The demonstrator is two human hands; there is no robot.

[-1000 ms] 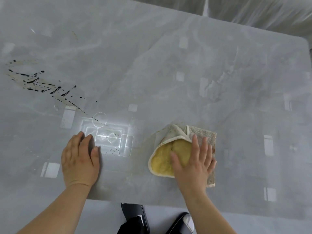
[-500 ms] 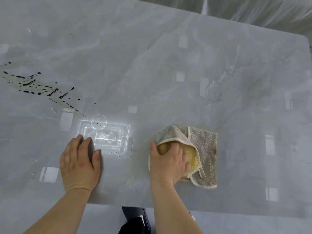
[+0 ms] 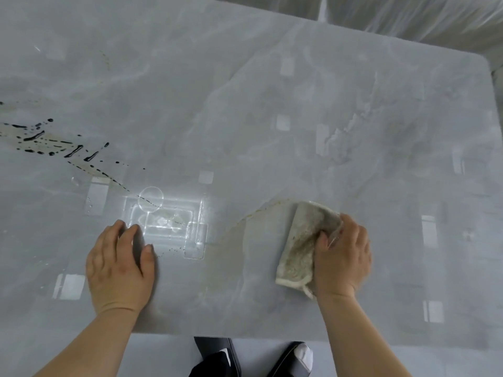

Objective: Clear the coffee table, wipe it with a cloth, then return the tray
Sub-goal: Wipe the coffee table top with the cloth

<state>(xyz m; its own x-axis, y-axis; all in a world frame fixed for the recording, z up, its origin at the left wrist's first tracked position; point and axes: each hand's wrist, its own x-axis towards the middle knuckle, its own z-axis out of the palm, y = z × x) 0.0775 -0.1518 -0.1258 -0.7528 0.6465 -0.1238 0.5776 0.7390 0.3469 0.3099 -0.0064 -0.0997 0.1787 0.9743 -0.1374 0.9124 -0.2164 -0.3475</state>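
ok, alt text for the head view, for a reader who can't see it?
Seen from above, a person's right hand grips a bunched, stained cloth on a glossy grey marble coffee table, a faint brownish smear curving to its left. The left hand rests flat on the table near the front edge; dark liquid splatter lies at far left.

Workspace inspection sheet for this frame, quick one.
Surface: grey table; dark spill at left; wet smear beside cloth.
Job's things: cloth on table; tray not seen.
Clutter: nothing seen.
Hands: left hand flat on table; right hand holds cloth.
Cables: nothing seen.
Surroundings: shoes below near edge; pale sheeting beyond far edge.
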